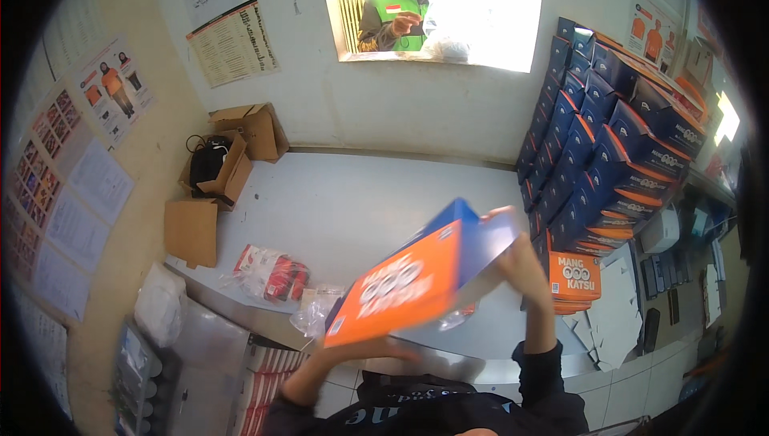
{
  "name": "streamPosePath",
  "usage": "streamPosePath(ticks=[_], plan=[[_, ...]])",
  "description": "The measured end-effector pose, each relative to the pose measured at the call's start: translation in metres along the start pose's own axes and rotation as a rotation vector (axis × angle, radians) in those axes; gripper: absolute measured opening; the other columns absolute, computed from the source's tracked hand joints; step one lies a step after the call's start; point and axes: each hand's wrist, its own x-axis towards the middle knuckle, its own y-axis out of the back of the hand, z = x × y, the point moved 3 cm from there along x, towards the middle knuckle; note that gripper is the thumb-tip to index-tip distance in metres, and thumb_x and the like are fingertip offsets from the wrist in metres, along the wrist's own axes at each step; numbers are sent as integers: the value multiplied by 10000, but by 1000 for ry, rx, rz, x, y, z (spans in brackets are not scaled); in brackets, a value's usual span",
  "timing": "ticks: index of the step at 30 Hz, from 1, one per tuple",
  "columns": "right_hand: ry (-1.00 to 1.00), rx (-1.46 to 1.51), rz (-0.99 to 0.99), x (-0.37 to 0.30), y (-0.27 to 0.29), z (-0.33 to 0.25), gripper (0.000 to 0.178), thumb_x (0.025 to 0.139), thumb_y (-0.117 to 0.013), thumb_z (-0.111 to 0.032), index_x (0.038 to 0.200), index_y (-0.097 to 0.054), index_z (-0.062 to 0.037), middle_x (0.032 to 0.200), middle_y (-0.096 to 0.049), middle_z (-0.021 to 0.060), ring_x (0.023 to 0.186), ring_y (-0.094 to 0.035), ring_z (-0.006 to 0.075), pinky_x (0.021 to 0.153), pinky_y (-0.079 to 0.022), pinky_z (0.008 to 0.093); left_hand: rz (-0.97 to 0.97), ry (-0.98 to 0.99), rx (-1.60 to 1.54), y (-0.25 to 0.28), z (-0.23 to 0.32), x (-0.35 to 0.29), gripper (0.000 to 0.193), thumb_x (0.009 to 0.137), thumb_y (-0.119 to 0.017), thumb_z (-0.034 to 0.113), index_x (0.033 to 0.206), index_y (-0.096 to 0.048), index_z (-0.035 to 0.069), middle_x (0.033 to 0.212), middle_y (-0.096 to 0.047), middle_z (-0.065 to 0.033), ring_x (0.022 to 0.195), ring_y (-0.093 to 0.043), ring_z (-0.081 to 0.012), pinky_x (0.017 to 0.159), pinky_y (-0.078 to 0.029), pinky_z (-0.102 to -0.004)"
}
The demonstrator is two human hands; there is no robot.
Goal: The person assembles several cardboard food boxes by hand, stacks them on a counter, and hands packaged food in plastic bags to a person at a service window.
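An orange and blue cardboard food box is held tilted above the table's front edge, its image smeared by motion. Its orange face with white print looks toward me, and a blue and pale panel stands out at the right. My right hand grips that right side, the fingers partly behind the panel. Below the box's lower left edge lies my left hand, blurred, with its fingers stretched out. Whether it touches the box I cannot tell.
Blue and orange boxes are stacked high at the right, beside flat orange cartons. Red packets in plastic lie on the grey table. Open brown cartons stand at the left. A person is outside the window.
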Motion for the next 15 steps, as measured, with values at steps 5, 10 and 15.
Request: streamPosePath(ticks=[5,10,15], plan=[[-511,401,-143,-15,25,76,497,951,-487,-402,1261,-421,-19,1037,-517,84,888,-503,141,811,-442,331,-67,-276,353,-21,-9,-23,297,714,-698,275,983,-637,165,989,-649,38,975,-595,-121,821,-441,-307],[-68,100,-151,-39,-11,26,544,898,-556,-409,1244,-487,6,1226,-531,181,1156,-495,266,991,-372,370,2,-196,77,6,32,-5,163,795,-674,262,883,-625,134,657,-619,-10,581,-612,-157,490,-432,-278],[142,786,-105,-56,-11,-22,232,783,-741,-214,842,-647,-11,654,-573,48,582,-494,163,624,-418,329,-435,11,-379,-12,49,9,217,916,-543,249,990,-560,46,652,-586,-80,588,-582,-250,549,-437,-354]])
